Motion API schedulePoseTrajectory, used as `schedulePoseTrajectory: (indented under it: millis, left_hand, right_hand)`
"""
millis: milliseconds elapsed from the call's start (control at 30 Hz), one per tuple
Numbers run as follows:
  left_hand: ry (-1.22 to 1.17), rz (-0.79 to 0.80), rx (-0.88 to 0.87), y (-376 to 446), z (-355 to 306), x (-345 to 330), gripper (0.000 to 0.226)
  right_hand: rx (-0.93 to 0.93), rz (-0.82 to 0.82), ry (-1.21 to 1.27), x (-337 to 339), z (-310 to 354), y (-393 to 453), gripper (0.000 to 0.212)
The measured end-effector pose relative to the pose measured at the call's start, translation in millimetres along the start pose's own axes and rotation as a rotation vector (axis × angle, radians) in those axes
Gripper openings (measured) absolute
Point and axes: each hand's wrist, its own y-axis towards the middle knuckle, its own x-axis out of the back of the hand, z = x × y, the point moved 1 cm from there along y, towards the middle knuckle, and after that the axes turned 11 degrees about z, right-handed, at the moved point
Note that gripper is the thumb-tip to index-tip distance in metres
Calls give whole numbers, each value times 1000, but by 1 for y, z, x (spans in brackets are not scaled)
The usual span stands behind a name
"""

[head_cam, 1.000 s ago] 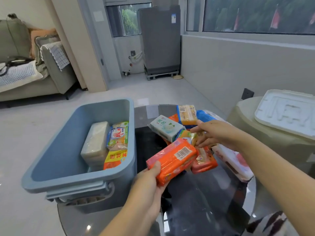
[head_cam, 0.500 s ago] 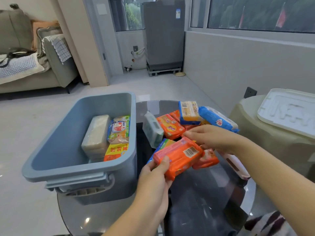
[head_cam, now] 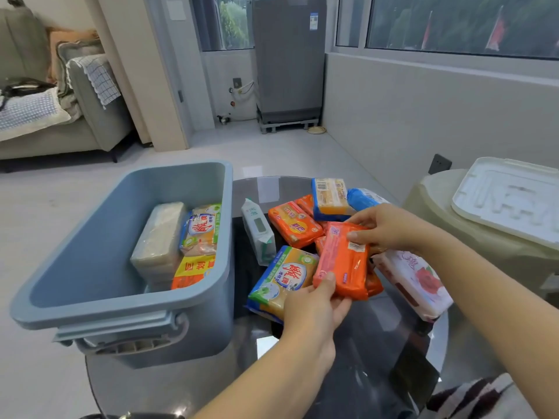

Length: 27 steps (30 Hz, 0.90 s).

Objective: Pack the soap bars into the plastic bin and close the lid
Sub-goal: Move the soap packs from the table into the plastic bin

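Observation:
The blue-grey plastic bin (head_cam: 90,246) stands open on the left of the round glass table (head_cam: 348,373). Inside it, three soap bars lie against the right wall, among them a pale wrapped block (head_cam: 158,237). An orange soap bar (head_cam: 343,261) is held above the pile between both hands. My left hand (head_cam: 314,303) grips its near end and my right hand (head_cam: 384,226) pinches its far end. Under and around it lie several loose bars: a green-and-yellow pack (head_cam: 281,281), another orange bar (head_cam: 292,223), a white-green bar (head_cam: 258,229) on edge, a rose-printed white pack (head_cam: 414,282).
The bin's white lid (head_cam: 508,198) lies on a beige stool or pouf (head_cam: 429,213) at the right. A sofa (head_cam: 45,95) stands far left and a grey appliance (head_cam: 289,58) by the window. Patterned fabric shows at the bottom right corner.
The orange bar has turned from lying crosswise to pointing away from me, and my right hand has taken hold of its far end. The white-green bar now stands on edge.

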Motion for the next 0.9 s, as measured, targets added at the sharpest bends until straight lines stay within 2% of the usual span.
schedulePoseTrajectory:
  millis: [167,267,367,567,700,767,900]
  left_hand:
    - [6,2,87,1,1,1,4]
    - [-27,46,160,-1,7,-1,20]
    - [-67,83,141,-1,4,-5,31]
    - [-66,18,78,-14,6,4,13]
    - [17,-72,68,-24,2,21,16]
    - [43,-90,67,-31,0,26,13]
    - [109,-91,51,-37,0,34,20]
  right_hand:
    - [9,31,-241,-9,1,16,36]
    - [-38,97,-286,-14,5,21,35]
    - [-33,101,-332,-16,8,21,34]
    - [9,102,-405,-22,15,11,36]
    - [77,79,-546,-27,21,2,36]
    - [99,96,-535,-32,23,-4,31]
    - [87,72,-445,-43,26,-14,37]
